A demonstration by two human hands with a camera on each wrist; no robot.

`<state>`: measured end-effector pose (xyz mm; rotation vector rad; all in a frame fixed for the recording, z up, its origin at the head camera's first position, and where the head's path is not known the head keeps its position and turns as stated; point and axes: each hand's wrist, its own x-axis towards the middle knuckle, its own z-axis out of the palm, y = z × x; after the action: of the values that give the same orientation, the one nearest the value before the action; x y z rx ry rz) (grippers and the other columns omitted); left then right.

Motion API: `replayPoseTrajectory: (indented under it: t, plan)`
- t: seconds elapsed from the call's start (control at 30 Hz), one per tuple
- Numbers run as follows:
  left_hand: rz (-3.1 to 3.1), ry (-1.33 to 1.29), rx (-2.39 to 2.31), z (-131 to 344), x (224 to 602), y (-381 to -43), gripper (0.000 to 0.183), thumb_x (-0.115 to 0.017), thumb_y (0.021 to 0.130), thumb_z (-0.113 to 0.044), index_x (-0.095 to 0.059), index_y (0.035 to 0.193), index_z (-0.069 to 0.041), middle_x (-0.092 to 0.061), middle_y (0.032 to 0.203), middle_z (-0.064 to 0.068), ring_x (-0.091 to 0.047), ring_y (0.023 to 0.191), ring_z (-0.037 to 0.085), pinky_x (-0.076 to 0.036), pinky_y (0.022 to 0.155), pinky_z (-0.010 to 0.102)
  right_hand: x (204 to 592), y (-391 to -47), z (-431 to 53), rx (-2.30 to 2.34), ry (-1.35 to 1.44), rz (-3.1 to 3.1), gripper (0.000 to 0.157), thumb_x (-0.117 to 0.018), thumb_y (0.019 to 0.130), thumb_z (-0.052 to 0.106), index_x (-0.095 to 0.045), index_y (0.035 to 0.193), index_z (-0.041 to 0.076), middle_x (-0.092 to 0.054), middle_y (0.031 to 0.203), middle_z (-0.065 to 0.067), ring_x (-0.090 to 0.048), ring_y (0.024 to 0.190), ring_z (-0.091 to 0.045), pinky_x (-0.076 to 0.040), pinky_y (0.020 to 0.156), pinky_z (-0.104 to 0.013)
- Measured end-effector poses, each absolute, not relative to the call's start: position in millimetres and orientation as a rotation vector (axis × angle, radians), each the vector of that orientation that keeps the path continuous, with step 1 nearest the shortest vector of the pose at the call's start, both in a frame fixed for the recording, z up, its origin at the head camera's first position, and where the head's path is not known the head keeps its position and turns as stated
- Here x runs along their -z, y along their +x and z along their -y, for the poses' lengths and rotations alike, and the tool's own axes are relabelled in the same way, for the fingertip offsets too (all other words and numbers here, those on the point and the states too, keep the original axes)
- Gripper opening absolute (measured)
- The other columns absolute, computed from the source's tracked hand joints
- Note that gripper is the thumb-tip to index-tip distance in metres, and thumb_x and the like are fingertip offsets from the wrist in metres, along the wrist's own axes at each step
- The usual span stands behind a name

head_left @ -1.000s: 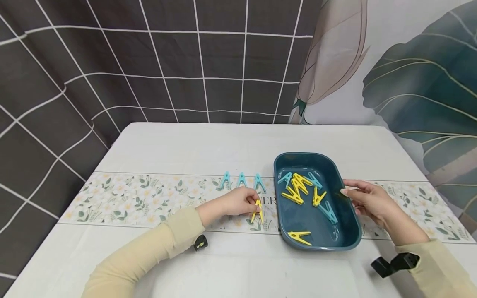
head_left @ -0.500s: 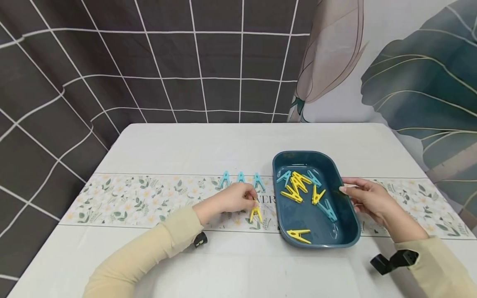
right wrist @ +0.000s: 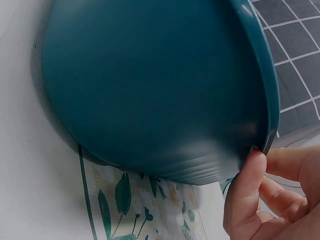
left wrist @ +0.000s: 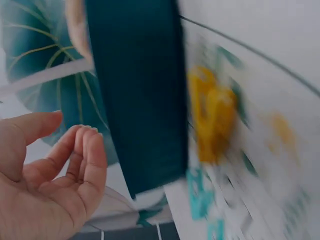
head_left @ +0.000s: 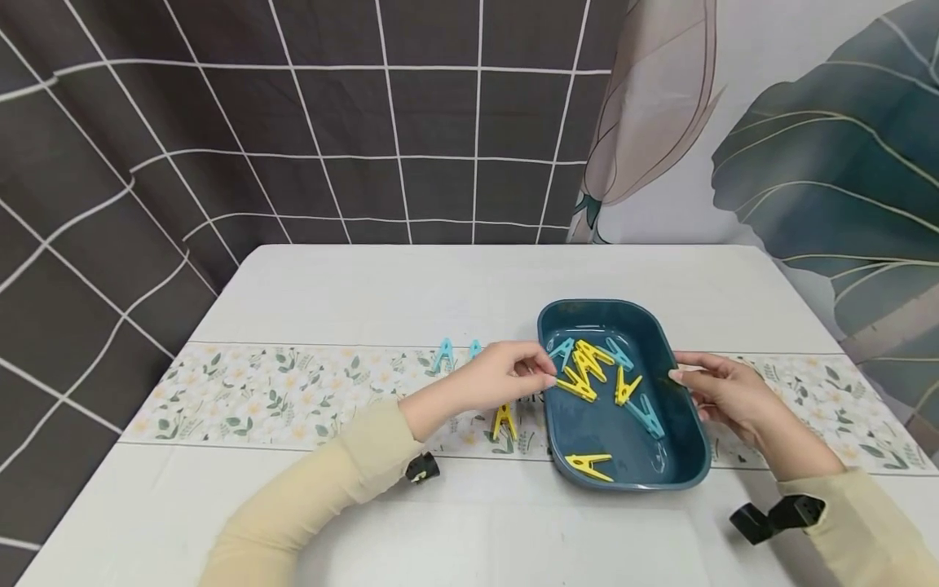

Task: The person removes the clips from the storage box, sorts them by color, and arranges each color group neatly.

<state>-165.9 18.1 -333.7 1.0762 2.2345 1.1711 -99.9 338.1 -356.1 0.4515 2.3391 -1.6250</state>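
My left hand [head_left: 502,379] hovers by the left rim of a dark blue tray [head_left: 623,456], its fingers loosely bent. Between thumb and fingertips the left wrist view shows only air. On the table just below this hand stands a yellow clothespin [head_left: 504,422], blurred in the left wrist view. Two light blue clothespins [head_left: 443,355] show farther back, the second partly behind my hand. Inside the tray lie several yellow clothespins [head_left: 587,465] and several light blue ones [head_left: 645,417]. My right hand [head_left: 734,403] pinches the tray's right rim between thumb and fingers.
A white tabletop [head_left: 352,285] with a floral printed band [head_left: 257,391] carries everything. Behind it hangs a dark grid-patterned curtain [head_left: 433,114], with a leaf-printed cloth [head_left: 844,179] at the right. A small black wrist camera [head_left: 778,518] sits on my right sleeve.
My left hand has let go of the yellow clothespin, leaving it standing on the table, and moved right and up to the tray's rim. My right hand keeps its hold on the tray.
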Motion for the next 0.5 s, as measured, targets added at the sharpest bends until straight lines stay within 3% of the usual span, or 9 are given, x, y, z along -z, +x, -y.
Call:
replayPoseTrajectory:
  t: [0.1,0.33,0.5]
  plan:
    - [-2.176,1.108,-1.220,-28.1,330.6,-160.1,0.017,-0.058,0.095,-0.016,-0.064,0.107,-0.006,-0.063,0.097,0.004,-0.055,0.084,0.006,-0.048,0.075,0.016,356.9,-100.3,-337.2,1.607,0.453,-2.349,0.053,-0.056,0.096,0.024,-0.038,0.140,0.000,-0.057,0.071,0.010,-0.050,0.056,-0.007,-0.049,0.050,-0.022]
    - [-2.128,1.329,-1.122,-52.4,327.7,-145.6,0.013,-0.061,0.093,-0.013,-0.064,0.103,-0.005,-0.064,0.095,0.002,-0.054,0.081,-0.001,-0.047,0.074,0.008,358.1,-99.9,-337.1,1.613,0.449,-2.360,0.047,-0.056,0.096,0.023,-0.043,0.136,0.003,-0.058,0.071,0.011,-0.051,0.056,-0.007,-0.050,0.050,-0.022]
    - [-2.060,1.445,-0.997,-70.1,329.6,-139.4,0.016,-0.063,0.092,-0.012,-0.065,0.105,-0.002,-0.065,0.092,0.001,-0.055,0.079,-0.003,-0.046,0.074,0.005,358.0,-101.3,-336.9,1.594,0.461,-2.371,0.053,-0.056,0.096,0.024,-0.039,0.139,-0.001,-0.058,0.071,0.011,-0.051,0.057,-0.008,-0.050,0.051,-0.022]
